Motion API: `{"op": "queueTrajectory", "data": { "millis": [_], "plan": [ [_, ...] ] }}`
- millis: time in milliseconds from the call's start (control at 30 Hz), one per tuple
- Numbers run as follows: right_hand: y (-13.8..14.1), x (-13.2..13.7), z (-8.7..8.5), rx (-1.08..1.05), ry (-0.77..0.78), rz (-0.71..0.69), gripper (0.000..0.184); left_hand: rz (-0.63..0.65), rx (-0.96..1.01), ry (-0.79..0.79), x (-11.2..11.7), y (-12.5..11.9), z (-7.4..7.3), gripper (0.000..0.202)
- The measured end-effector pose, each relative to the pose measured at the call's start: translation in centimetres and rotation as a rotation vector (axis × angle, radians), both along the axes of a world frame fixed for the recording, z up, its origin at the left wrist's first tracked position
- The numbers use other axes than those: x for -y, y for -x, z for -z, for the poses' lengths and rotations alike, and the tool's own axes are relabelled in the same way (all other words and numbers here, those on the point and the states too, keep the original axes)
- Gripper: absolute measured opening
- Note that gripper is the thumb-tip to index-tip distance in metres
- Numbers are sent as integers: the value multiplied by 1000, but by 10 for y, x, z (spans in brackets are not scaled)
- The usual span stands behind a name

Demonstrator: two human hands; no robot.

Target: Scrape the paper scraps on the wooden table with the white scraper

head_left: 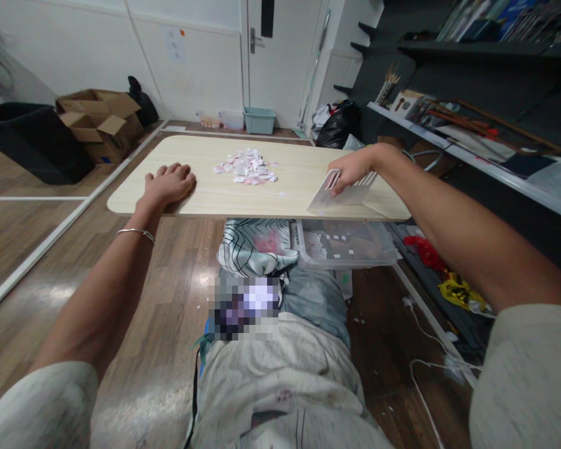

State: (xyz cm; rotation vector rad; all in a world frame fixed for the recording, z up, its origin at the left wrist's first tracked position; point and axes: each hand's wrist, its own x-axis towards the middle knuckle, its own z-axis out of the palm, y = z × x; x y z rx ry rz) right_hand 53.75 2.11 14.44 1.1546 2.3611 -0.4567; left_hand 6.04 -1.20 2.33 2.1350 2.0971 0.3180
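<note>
My left hand (170,183) lies palm down on the left part of the pale wooden tabletop (205,199), its fingers stretched out and holding nothing. On the right, my right hand (352,169) is closed around a flat, pale plate with slots (343,198), tilted with its lower edge at the tabletop near the front. A few of the plate's slots show on either side of the fingers. Between my hands, toward the back, sits a loose heap of small white and pinkish paper scraps (248,165). A tiny scrap or two lies apart from it.
Below the table's front edge, a clear plastic bin (350,246) holds some small white pieces, beside a patterned cloth (254,246). A black bin (32,143) and open cardboard boxes (100,121) stand left. Loaded shelves (477,159) line the right. White cables (420,386) cross the floor.
</note>
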Motion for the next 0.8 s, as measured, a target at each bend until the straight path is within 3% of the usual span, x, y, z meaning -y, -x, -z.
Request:
{"op": "queueTrajectory", "data": {
  "millis": [167, 333, 600, 700, 800],
  "plan": [
    [1, -12, 2, 18, -13, -9, 50, -4, -5, 4, 1, -1, -1, 65],
    [6, -13, 0, -39, 34, 160, 47, -4, -4, 9, 1, 0, -1, 65],
    [8, -9, -5, 44, 40, -69, 50, -43, -50, 3, -2, -3, 3, 71],
    [10, -6, -6, 12, 86, -44, 47, -2, -37, -10, 9, 0, 8, 76],
    [13, -3, -7, -44, 123, 53, 45, 24, 13, -15, 43, 10, 14, 84]
  ]
}}
